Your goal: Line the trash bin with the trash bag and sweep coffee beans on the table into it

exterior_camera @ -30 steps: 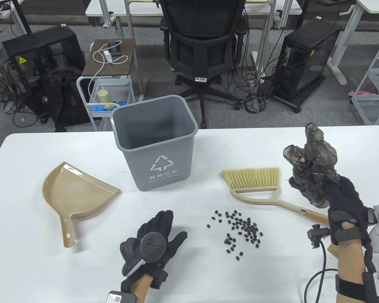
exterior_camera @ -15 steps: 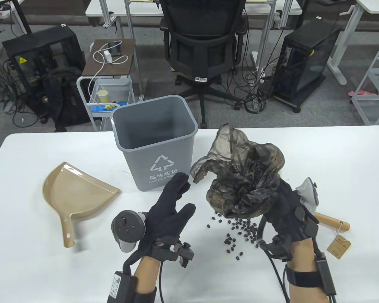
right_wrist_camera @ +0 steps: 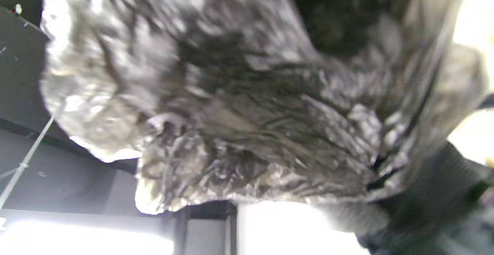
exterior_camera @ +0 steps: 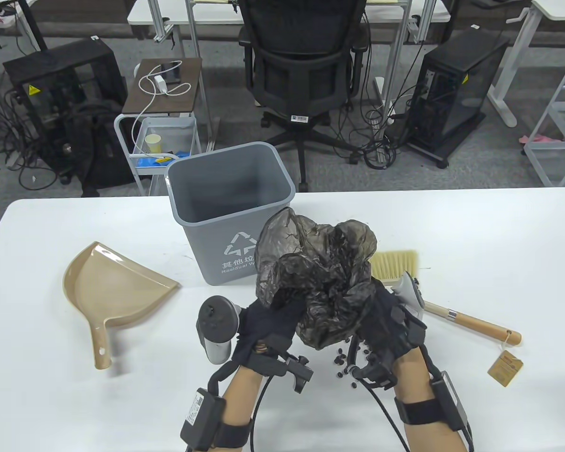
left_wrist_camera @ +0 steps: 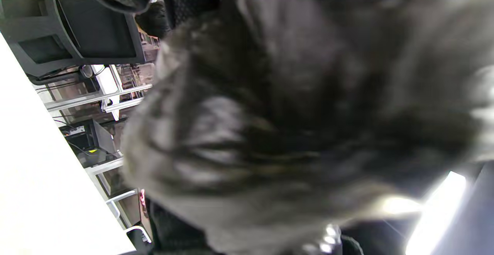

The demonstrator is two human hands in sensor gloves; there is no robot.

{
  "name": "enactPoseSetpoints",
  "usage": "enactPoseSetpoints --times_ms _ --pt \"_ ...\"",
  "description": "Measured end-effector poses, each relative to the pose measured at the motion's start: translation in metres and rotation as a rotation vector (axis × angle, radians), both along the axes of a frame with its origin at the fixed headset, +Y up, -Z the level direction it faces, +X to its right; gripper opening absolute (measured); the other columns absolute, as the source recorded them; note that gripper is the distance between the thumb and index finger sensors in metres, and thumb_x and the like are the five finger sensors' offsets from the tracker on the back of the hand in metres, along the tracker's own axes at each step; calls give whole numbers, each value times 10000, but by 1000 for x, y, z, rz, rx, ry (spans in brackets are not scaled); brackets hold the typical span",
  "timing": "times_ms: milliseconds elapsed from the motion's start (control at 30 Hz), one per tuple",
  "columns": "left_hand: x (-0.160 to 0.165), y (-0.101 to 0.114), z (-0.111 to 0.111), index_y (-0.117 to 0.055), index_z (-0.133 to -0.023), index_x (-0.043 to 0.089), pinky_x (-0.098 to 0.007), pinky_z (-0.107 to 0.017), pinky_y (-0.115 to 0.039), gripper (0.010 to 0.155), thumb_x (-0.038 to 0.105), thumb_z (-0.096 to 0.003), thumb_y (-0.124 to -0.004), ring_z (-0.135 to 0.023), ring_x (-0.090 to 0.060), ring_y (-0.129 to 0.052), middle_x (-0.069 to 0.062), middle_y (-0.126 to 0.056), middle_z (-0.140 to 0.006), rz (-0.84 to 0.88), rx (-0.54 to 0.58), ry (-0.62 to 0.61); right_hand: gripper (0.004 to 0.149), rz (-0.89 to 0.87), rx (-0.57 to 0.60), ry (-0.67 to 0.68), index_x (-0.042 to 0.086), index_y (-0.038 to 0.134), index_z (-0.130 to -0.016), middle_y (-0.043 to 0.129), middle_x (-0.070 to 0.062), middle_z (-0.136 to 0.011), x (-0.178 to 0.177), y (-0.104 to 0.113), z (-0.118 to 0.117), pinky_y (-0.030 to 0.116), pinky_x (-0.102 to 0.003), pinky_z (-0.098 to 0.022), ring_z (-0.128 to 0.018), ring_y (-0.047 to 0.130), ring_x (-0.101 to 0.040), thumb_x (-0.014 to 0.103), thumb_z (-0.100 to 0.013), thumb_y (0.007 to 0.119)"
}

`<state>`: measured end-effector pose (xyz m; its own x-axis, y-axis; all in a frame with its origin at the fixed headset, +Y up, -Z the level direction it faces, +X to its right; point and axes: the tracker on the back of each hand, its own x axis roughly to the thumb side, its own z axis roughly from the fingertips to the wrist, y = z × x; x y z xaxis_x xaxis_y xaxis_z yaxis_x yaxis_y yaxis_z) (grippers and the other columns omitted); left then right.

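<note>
A crumpled dark see-through trash bag [exterior_camera: 318, 273] is held above the table's front middle, and it fills the left wrist view [left_wrist_camera: 308, 112] and the right wrist view [right_wrist_camera: 239, 104]. My left hand [exterior_camera: 275, 320] grips its left underside and my right hand [exterior_camera: 381, 313] grips its right side. The empty grey trash bin [exterior_camera: 230, 212] stands upright just behind the bag, unlined. Dark coffee beans [exterior_camera: 341, 360] lie on the white table [exterior_camera: 475, 235] under the bag, mostly hidden by it. The tan brush [exterior_camera: 400, 266] lies to the right, its handle pointing right.
A tan dustpan [exterior_camera: 110, 287] lies at the left of the table, handle toward me. A paper tag [exterior_camera: 504, 365] hangs from the brush handle's end. A black office chair [exterior_camera: 301, 61] and a small cart stand on the floor behind the table.
My right hand carried the bag from the far right to the front middle, over the beans. My left hand rose from the table and took hold of the bag's left side.
</note>
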<state>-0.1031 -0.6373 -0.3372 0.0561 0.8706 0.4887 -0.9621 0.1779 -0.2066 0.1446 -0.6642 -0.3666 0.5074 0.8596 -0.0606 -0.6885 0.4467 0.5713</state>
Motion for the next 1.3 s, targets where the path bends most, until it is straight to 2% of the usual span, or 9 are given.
enactPoseSetpoints --times_ms 167,267,367,467,633,700,767,1000,1300 --pt "-23 13 8 -731 -970 230 -636 -720 -608 410 407 -601 -764 -933 -348 -825 -57 -817 -1022 11 46 119 618 226 39 -396 179 334 -1050 351 -150 -1112 43 11 6 376 -596 -726 -993 398 -461 463 -592 637" --pt "-36 23 18 -723 -977 232 -635 -725 -602 411 389 -600 -769 -936 -349 -821 -57 -811 -1029 -117 126 323 688 404 219 -666 191 265 -1068 273 -145 -1125 71 36 21 343 -599 -731 -1010 321 -461 500 -587 649" --pt "-35 31 27 -725 -973 241 -628 -726 -608 410 384 -592 -774 -933 -335 -829 -48 -815 -1025 -285 212 494 746 518 460 -712 226 251 -1090 321 -125 -1148 68 66 43 367 -617 -735 -1039 360 -445 523 -570 695" --pt "-19 31 31 -727 -973 239 -628 -726 -608 412 387 -592 -776 -930 -335 -831 -49 -818 -1022 -343 261 507 818 573 620 -638 262 264 -1108 330 -122 -1173 38 81 62 351 -648 -742 -1066 349 -451 517 -521 774" --pt "13 28 36 -734 -967 253 -622 -727 -621 410 390 -583 -782 -932 -320 -841 -37 -826 -1021 -519 370 430 992 725 667 -572 238 88 -1090 -70 -150 -1103 1 73 61 219 -614 -750 -1003 21 -474 507 -487 829" --pt "17 25 35 -739 -964 255 -620 -723 -631 409 391 -580 -786 -927 -314 -851 -34 -833 -1017 -548 372 437 734 740 628 -640 231 418 -1075 135 -172 -1145 2 68 57 326 -624 -737 -1023 207 -497 421 -497 828" --pt "10 23 30 -738 -963 256 -619 -724 -629 410 390 -579 -786 -928 -314 -849 -33 -833 -1017 -529 338 455 389 703 590 -703 226 757 -879 689 -115 -1051 15 67 53 591 -603 -666 -920 710 -431 391 -527 749" --pt "-31 23 22 -737 -966 245 -616 -724 -624 411 386 -583 -787 -918 -323 -850 -42 -833 -1011 -320 214 542 372 408 370 -781 219 746 -858 787 -98 -964 63 67 53 725 -515 -603 -806 858 -369 419 -556 663" --pt "-4 33 34 -579 -1095 233 -563 -690 -705 552 378 -596 -768 -849 -279 -926 -58 -784 -1066 -247 332 343 424 246 494 -342 270 678 -947 752 -122 -1010 9 68 58 644 -568 -639 -861 781 -425 459 -569 661"
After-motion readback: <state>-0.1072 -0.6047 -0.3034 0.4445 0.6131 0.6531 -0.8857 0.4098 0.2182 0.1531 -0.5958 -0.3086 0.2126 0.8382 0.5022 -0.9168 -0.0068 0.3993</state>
